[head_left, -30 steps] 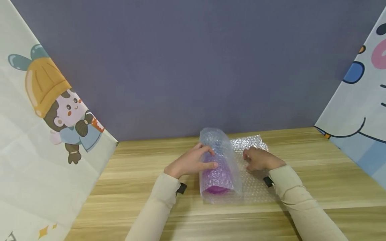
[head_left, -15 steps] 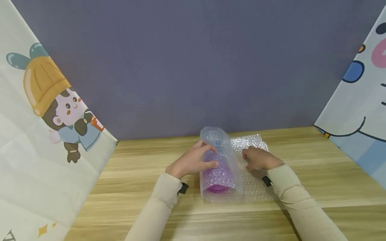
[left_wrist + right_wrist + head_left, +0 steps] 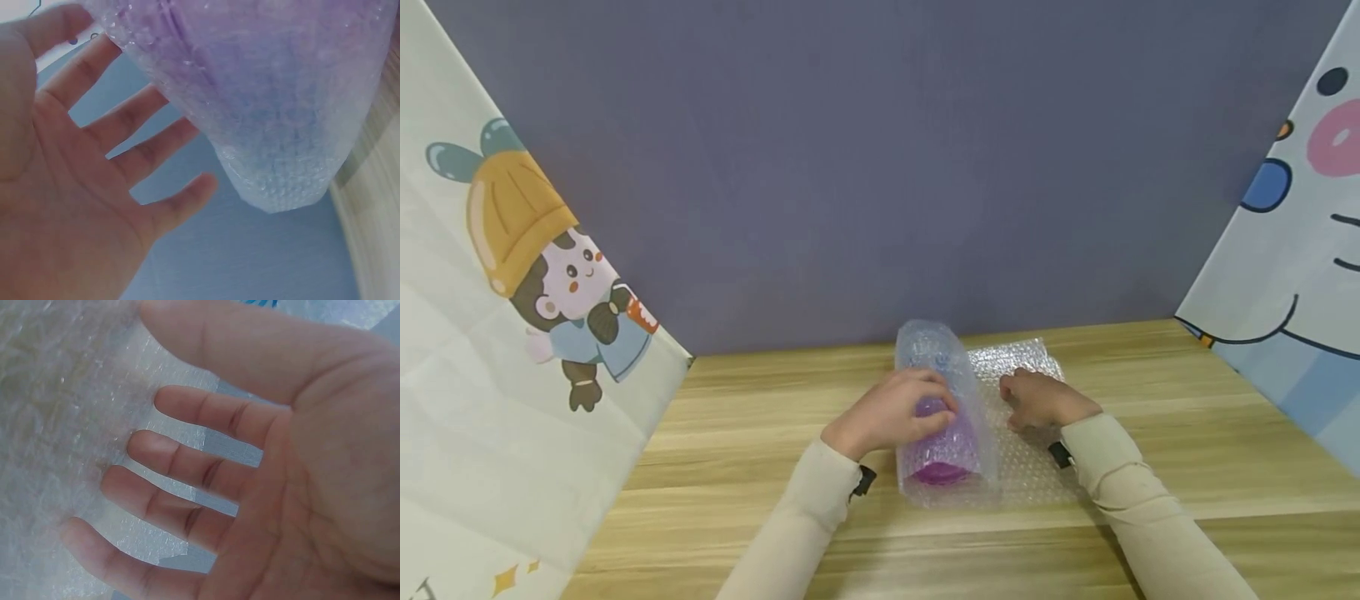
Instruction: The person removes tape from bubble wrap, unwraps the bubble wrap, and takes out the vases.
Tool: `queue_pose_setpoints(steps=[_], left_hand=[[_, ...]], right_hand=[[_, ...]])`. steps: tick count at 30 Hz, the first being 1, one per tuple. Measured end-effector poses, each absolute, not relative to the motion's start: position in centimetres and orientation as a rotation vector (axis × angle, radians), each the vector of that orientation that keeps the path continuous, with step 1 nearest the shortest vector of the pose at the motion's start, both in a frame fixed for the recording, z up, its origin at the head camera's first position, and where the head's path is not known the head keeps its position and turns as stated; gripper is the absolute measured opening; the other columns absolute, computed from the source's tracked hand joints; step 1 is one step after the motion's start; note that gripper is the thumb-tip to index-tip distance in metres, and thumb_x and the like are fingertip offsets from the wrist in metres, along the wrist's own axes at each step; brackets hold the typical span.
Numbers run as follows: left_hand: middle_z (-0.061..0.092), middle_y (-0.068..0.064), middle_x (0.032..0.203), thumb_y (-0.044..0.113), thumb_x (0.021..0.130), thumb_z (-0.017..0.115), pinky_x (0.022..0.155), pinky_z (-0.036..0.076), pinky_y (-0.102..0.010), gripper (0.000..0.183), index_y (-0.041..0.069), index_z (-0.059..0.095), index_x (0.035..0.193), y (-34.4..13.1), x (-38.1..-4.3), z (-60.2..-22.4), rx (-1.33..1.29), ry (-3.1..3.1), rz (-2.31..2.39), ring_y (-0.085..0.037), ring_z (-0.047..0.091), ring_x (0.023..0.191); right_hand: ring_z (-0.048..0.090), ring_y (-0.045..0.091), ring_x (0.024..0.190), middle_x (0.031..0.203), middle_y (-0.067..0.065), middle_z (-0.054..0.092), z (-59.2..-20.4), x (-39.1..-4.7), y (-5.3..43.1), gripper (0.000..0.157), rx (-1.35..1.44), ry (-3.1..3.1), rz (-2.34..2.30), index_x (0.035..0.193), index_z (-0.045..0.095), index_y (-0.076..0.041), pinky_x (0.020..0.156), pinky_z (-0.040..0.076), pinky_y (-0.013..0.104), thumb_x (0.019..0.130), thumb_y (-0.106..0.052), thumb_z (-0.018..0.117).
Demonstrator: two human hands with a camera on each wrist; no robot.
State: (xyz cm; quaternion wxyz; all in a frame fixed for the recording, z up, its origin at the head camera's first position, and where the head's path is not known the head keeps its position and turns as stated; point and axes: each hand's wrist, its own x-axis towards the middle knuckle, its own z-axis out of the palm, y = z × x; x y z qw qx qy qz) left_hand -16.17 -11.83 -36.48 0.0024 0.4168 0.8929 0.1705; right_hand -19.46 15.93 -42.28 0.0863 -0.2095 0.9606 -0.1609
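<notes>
A purple and blue cylinder-like object (image 3: 942, 475) lies rolled inside clear bubble wrap (image 3: 1022, 471), its purple end showing at the near side. My left hand (image 3: 891, 412) rests over the top of the roll from the left. In the left wrist view, that hand's fingers (image 3: 134, 119) are spread, their tips touching the side of the wrapped bundle (image 3: 269, 94). On the flat part of the wrap, just right of the roll, my right hand (image 3: 1037, 400) touches down. Its fingers (image 3: 150, 450) are spread and slightly bent, with the tips on the bubble sheet (image 3: 56, 425).
A wood-grain table (image 3: 760, 467) carries everything, with a grey-blue panel (image 3: 880, 167) rising behind it. White cartoon-printed sheets stand at the left (image 3: 467, 350) and right (image 3: 1255, 275).
My left hand has shifted a little right and farther over the roll, its fingers lower on the wrap. The right hand has barely moved. The view has tilted slightly.
</notes>
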Motion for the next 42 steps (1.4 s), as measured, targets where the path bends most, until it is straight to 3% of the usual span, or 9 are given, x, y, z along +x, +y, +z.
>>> queue_pose_setpoints(steps=[6, 15, 21, 29, 42], left_hand=[[0.057, 0.005, 0.146, 0.071, 0.083, 0.068, 0.121, 0.038, -0.052, 0.057, 0.030, 0.068, 0.122, -11.8, -15.1, -36.1, 1.213, 2.769, 0.466, -0.021, 0.049, 0.141], [0.048, 0.005, 0.149, 0.069, 0.067, 0.084, 0.123, 0.036, -0.050, 0.082, 0.029, 0.059, 0.134, -12.0, -14.6, -35.7, 1.246, 2.715, 0.405, -0.021, 0.040, 0.147], [0.048, 0.006, 0.149, 0.061, 0.070, 0.084, 0.122, 0.037, -0.048, 0.076, 0.029, 0.059, 0.135, -12.1, -14.6, -35.6, 1.237, 2.703, 0.418, -0.019, 0.042, 0.145], [0.049, 0.007, 0.148, 0.061, 0.073, 0.082, 0.120, 0.041, -0.045, 0.074, 0.031, 0.059, 0.136, -12.3, -14.6, -35.5, 1.214, 2.726, 0.440, -0.018, 0.044, 0.143], [0.048, -0.001, 0.155, 0.058, 0.076, 0.081, 0.119, 0.040, -0.053, 0.079, 0.026, 0.055, 0.143, -12.8, -15.0, -35.0, 1.172, 2.778, 0.493, -0.024, 0.044, 0.145]], right_hand=[[0.060, 0.024, 0.089, 0.098, 0.008, 0.062, -42.4, -19.5, 15.8, 0.040, -0.615, 2.871, -0.464, 0.107, 0.065, -0.004, 0.080, 0.057, 0.046, 0.073, -0.014, 0.083], [0.061, 0.025, 0.090, 0.099, 0.008, 0.062, -42.7, -19.6, 15.9, 0.040, -0.618, 2.872, -0.457, 0.107, 0.065, -0.004, 0.080, 0.057, 0.047, 0.073, -0.015, 0.084], [0.061, 0.024, 0.089, 0.099, 0.008, 0.063, -42.7, -19.6, 15.8, 0.040, -0.623, 2.876, -0.452, 0.107, 0.065, -0.004, 0.080, 0.057, 0.046, 0.074, -0.015, 0.084], [0.060, 0.024, 0.088, 0.098, 0.008, 0.062, -42.7, -19.6, 15.8, 0.040, -0.621, 2.869, -0.469, 0.107, 0.065, -0.004, 0.080, 0.057, 0.047, 0.073, -0.014, 0.084], [0.060, 0.023, 0.087, 0.099, 0.008, 0.062, -42.7, -19.6, 16.0, 0.039, -0.617, 2.857, -0.488, 0.108, 0.065, -0.004, 0.077, 0.057, 0.045, 0.075, -0.015, 0.084]])
